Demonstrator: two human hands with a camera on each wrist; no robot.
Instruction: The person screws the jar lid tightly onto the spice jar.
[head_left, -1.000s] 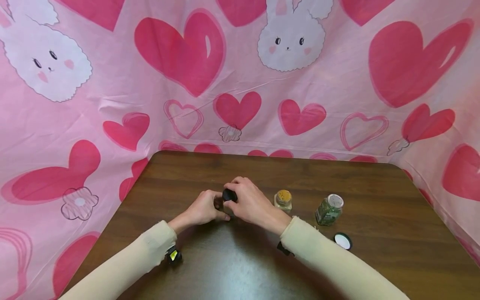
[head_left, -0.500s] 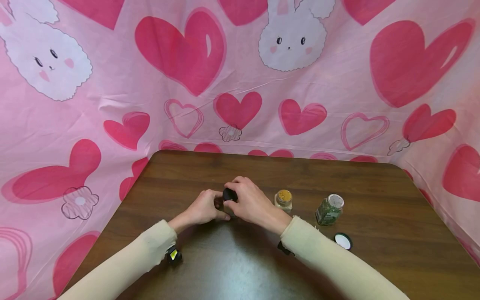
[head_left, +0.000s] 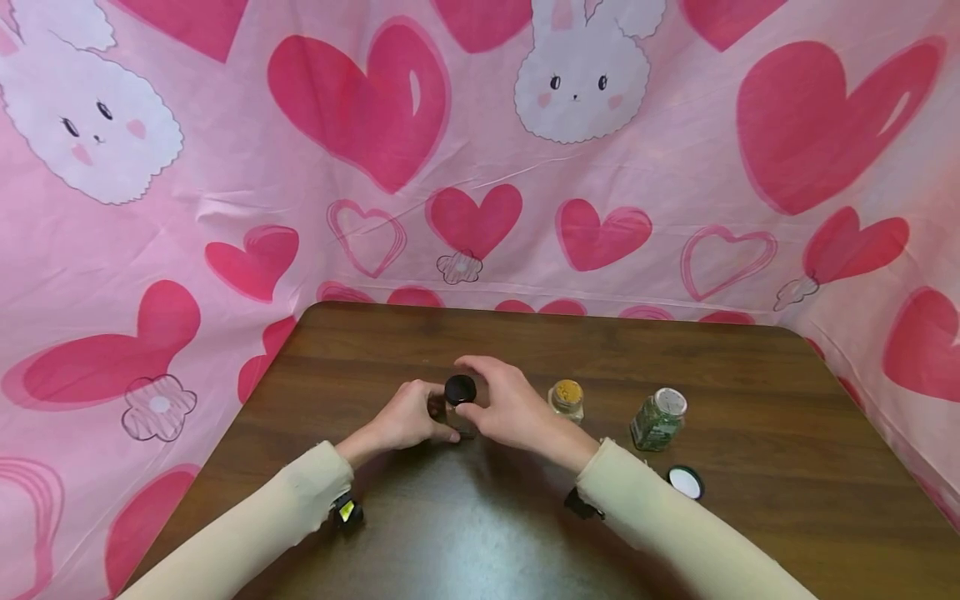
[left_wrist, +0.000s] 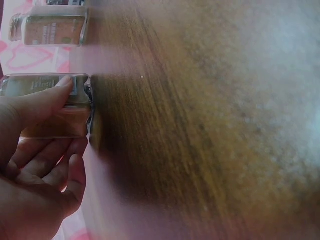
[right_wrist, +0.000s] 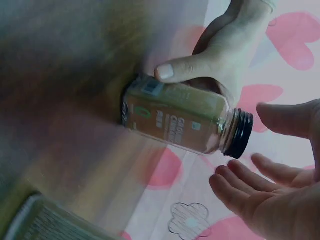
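Black-capped, the spice jar (right_wrist: 172,116) stands upright on the wooden table (head_left: 375,550), held by the left hand (head_left: 408,415) between thumb and fingers; the right hand (head_left: 517,410), fingers spread wide, is just beside the cap (head_left: 460,389).

Behind the left hand (head_left: 405,417), the left sleeve (head_left: 247,525) is plain cream cloth, ending in a slightly uneven left cuff (head_left: 332,468); behind the right hand (head_left: 517,408), the right sleeve (head_left: 675,517) matches it, creased near its right cuff (head_left: 600,467). A small black device (head_left: 353,517) with a bright yellow patch (head_left: 347,506) shows at the left wrist, and a second black device (head_left: 582,503) at the right, both hands being bare
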